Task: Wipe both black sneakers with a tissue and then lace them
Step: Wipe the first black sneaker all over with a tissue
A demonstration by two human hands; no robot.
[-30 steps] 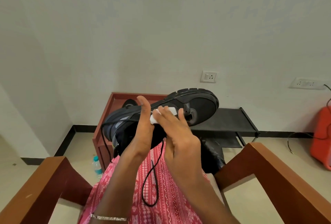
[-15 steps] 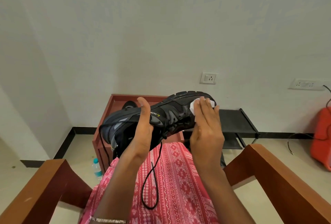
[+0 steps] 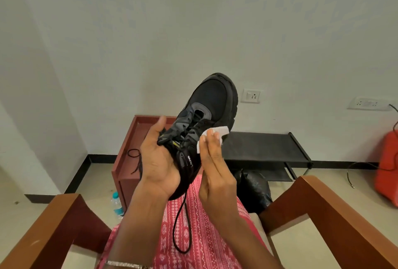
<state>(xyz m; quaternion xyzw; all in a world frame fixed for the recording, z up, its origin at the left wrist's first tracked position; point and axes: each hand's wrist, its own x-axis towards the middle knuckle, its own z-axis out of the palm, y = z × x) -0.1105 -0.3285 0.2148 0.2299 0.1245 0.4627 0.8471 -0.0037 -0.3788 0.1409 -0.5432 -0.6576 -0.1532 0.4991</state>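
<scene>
Head view: left hand (image 3: 160, 164) cradles black mesh sneaker (image 3: 207, 113); folded tissue (image 3: 212, 137).

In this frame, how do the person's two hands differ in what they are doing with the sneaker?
The left hand cups the black sneaker around its heel end and holds it up with the toe pointing away; the right hand carries none of the shoe. The right hand's flat fingers press a white tissue against the sneaker's side, while the left hand holds no tissue. Both hands touch the same shoe.
</scene>
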